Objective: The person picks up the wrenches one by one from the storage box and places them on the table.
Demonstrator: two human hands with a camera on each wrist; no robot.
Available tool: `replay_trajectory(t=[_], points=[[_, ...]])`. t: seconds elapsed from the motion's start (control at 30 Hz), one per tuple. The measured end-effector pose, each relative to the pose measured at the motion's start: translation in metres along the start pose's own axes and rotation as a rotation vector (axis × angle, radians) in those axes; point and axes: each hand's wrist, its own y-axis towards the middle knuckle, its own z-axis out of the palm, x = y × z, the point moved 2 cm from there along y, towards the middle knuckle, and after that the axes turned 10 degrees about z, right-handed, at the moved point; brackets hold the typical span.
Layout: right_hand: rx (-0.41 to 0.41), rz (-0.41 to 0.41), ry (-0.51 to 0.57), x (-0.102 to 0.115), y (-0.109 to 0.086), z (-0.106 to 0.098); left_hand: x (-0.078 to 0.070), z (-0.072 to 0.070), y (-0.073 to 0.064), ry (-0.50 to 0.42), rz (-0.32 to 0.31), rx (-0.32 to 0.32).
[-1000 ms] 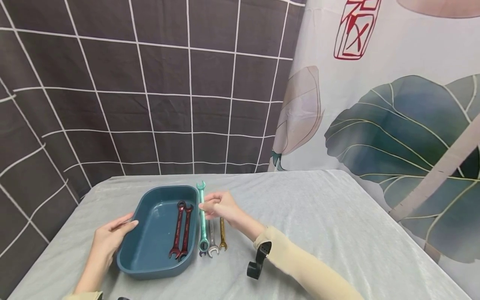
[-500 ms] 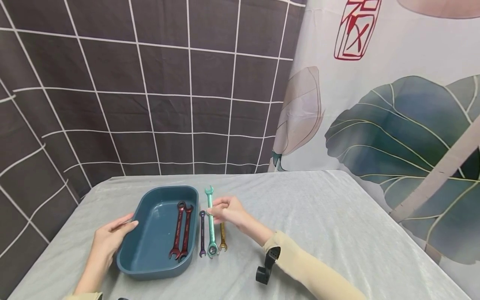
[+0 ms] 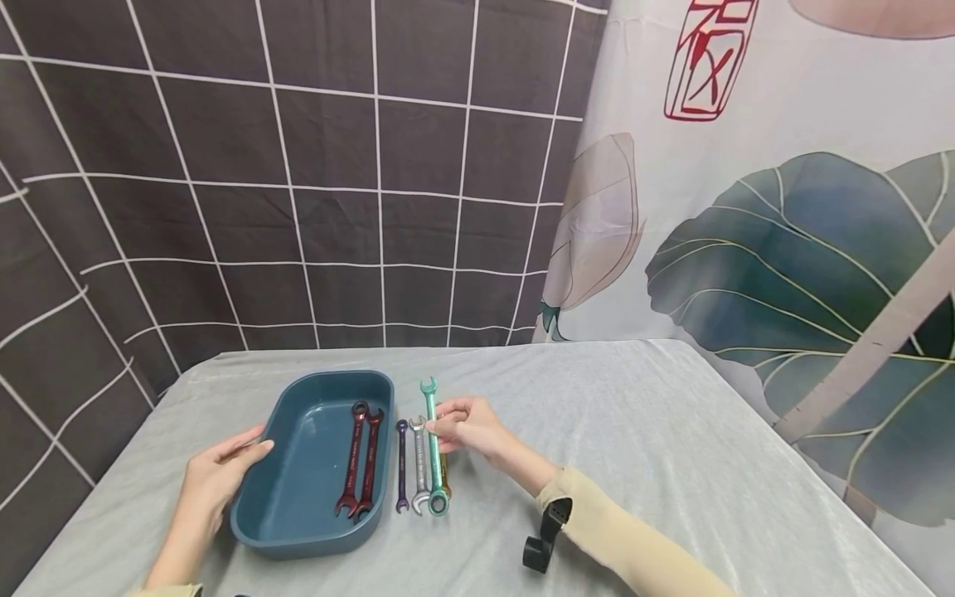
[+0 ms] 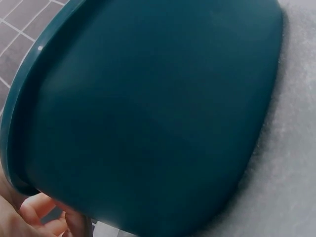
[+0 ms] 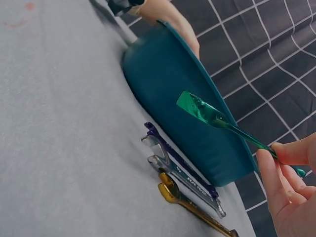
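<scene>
My right hand [image 3: 472, 429] pinches a metallic green combination wrench [image 3: 433, 456] between thumb and fingers. In the right wrist view the green wrench [image 5: 237, 129] is raised above the table. It overlaps a gold wrench [image 5: 195, 207] in the head view. Left of that lie a silver wrench [image 3: 419, 460] and a thin purple wrench [image 3: 402, 468], side by side. My left hand [image 3: 212, 481] grips the left rim of a blue rectangular basin [image 3: 298, 548], thumb over the edge. Two dark red wrenches [image 3: 354, 460] rest inside the basin, along its right side.
A pale grey cloth [image 3: 634, 456] covers the table. Behind it hangs a dark curtain [image 3: 328, 224] with white grid lines, and at the right a white curtain [image 3: 612, 83] with leaf prints. A black wrist camera [image 3: 548, 535] sits on the right sleeve.
My right hand has carried the green wrench rightward, from beside the basin's rim, past the purple and silver wrenches, to over the gold one. The left hand and basin have stayed almost still.
</scene>
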Motion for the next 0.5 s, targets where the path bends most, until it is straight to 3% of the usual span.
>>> replay_trajectory(t=[0.5], points=[[-0.012,0.016,0.004,-0.017,-0.001,-0.012,-0.002,0.0,-0.002,-0.02,0.018,-0.004]])
